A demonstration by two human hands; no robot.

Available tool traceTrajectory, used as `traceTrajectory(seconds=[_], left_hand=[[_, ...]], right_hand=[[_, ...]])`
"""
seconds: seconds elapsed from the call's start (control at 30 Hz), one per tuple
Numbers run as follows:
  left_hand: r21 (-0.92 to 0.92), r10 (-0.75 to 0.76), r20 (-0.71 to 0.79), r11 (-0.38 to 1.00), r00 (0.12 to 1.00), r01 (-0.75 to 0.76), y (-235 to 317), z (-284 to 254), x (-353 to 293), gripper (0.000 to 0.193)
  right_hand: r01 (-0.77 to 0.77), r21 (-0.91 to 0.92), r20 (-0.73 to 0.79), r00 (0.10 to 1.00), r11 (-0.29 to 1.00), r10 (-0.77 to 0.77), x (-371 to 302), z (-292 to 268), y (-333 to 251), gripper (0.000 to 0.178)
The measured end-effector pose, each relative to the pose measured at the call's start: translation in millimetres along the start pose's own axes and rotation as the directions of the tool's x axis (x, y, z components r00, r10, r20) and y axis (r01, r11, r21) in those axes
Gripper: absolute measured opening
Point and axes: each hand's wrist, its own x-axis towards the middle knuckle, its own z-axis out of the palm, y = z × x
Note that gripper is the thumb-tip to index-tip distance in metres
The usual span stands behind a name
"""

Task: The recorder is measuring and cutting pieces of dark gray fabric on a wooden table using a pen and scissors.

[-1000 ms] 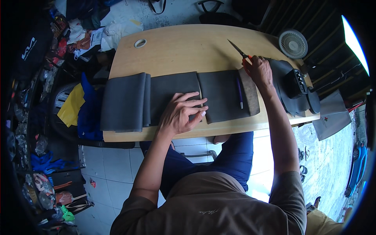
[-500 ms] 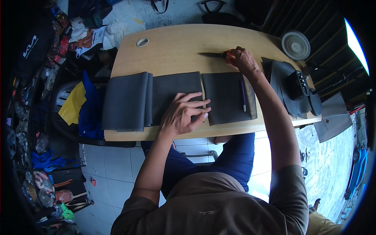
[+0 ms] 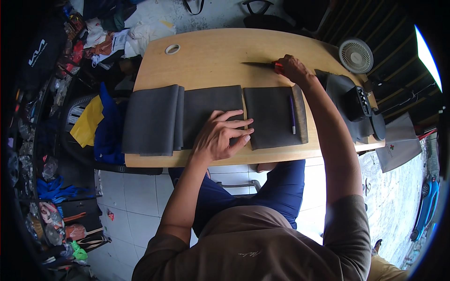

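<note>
My left hand [image 3: 220,136] lies with fingers spread across the gap between two pieces of dark grey sheet material. One is the middle piece [image 3: 199,105], the other the right piece [image 3: 267,114]. Near the far edge of the table, my right hand [image 3: 295,70] is closed round the orange handles of a pair of scissors [image 3: 260,64], whose dark blades point left and look closed. On the right piece rests a purple pen [image 3: 292,114] with a pale tip. Folded layers of the same dark material [image 3: 150,122] sit at the left.
The wooden table [image 3: 211,51] carries a roll of tape [image 3: 172,49] at far left and a round fan [image 3: 356,55] at far right. More dark pieces [image 3: 340,98] and a black device with buttons [image 3: 357,102] are on the right. Yellow cloth [image 3: 88,124] hangs beside the left edge.
The scissors and my right hand have shifted very slightly to the right. My left hand stays in place on the sheets.
</note>
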Motion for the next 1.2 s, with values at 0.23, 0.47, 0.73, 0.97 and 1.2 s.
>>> traceTrajectory(seconds=[0.23,0.47,0.73,0.97,1.2], left_hand=[[0.000,-0.006,0.001,1.000,1.000,0.006,-1.0,-2.1,-3.4,0.032],[-0.013,0.014,-0.018,1.000,1.000,-0.014,-0.3,1.3,1.1,0.031],[0.006,0.004,-0.010,1.000,1.000,-0.004,-1.6,-2.3,-4.3,0.030],[-0.003,0.014,-0.003,1.000,1.000,-0.014,0.6,-0.4,1.5,0.031],[0.000,-0.004,-0.004,1.000,1.000,0.004,-1.8,-1.2,-6.2,0.030]], right_hand=[[0.068,-0.122,-0.002,0.998,0.990,-0.069,-6.6,-22.8,-22.2,0.016],[0.024,0.137,-0.089,0.996,0.990,-0.012,-13.4,5.4,-5.4,0.025],[0.129,0.069,-0.110,0.987,0.989,-0.121,-25.6,-13.7,-27.3,0.023],[0.077,-0.025,-0.021,0.997,0.997,-0.077,-24.7,-10.1,-19.9,0.022],[0.080,0.253,-0.411,0.911,0.964,0.032,-61.2,-58.1,-100.1,0.024]])
